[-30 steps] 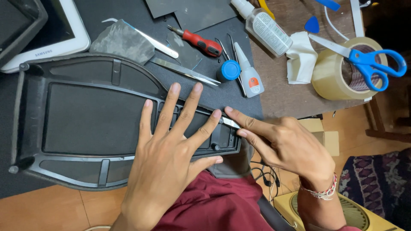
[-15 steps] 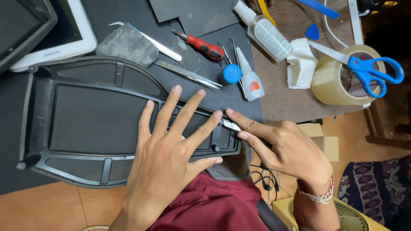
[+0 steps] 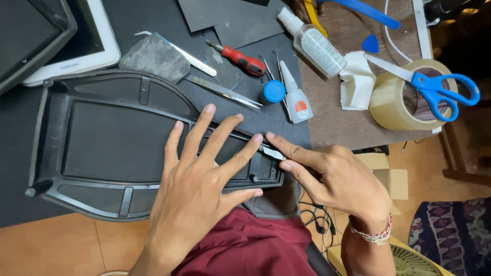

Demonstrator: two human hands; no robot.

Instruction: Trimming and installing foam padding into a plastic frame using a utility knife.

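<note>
The fingers (image 3: 225, 138) of the left hand (image 3: 197, 199) are spread apart and laid flat across the black plastic panel (image 3: 102, 148), with the fingertips reaching its upper rail and the thumb lying along the lower edge; this spread appears to distribute downward pressure so that the panel cannot shift on the dark work mat (image 3: 286, 115). The right hand (image 3: 340, 184) has its thumb and forefinger drawn together in a pinch on a small metal blade (image 3: 271, 152), whose tip meets the right end of the panel just beside the left index fingertip; the low angle of the blade suggests it is being worked along or into the seam there. Whether the blade tip is under the rail or only against it cannot be told. The panel lies lengthwise on the mat, its right end overhanging the table edge above the person's lap. Beyond the hands, within reach, lie tweezers (image 3: 222, 92), a red-handled screwdriver (image 3: 243, 59), a small glue bottle (image 3: 295, 97) with its blue cap (image 3: 273, 92) just beside it, and a clear liquid bottle (image 3: 317, 46). Farther right, blue-handled scissors (image 3: 434, 84) rest on a roll of tape (image 3: 396, 99).
</note>
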